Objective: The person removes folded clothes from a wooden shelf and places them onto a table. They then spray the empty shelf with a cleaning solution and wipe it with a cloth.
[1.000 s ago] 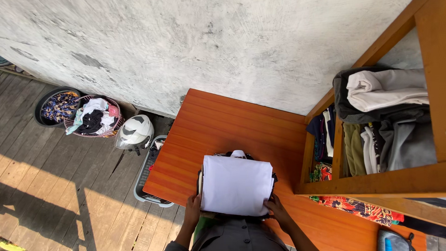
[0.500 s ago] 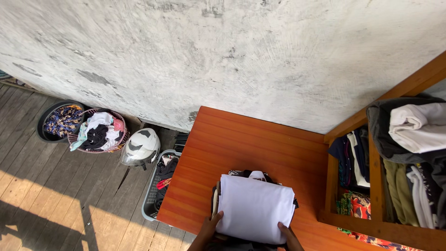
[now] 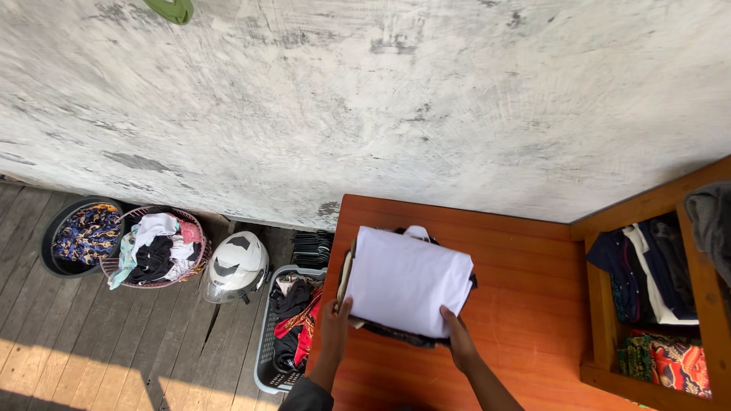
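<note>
A folded white garment (image 3: 407, 278) lies on top of a dark folded item (image 3: 396, 333) on an orange-brown wooden table (image 3: 525, 304). My left hand (image 3: 333, 327) grips the near left edge of the stack. My right hand (image 3: 459, 341) holds its near right corner. Both hands are clasped on the stack with thumbs on the white cloth. A light board-like edge shows at the stack's left side.
A wooden shelf unit (image 3: 647, 205) with folded clothes stands at the right. On the plank floor to the left are a grey laundry basket (image 3: 266, 358), a white helmet (image 3: 234, 266), a round wire basket of clothes (image 3: 156, 251) and a dark tub (image 3: 80, 236). A rough plaster wall (image 3: 381, 99) lies behind.
The view has tilted up and shifted, showing more wall. The stack and both hands now sit further up and left on the table; the shelf has slid to the right edge.
</note>
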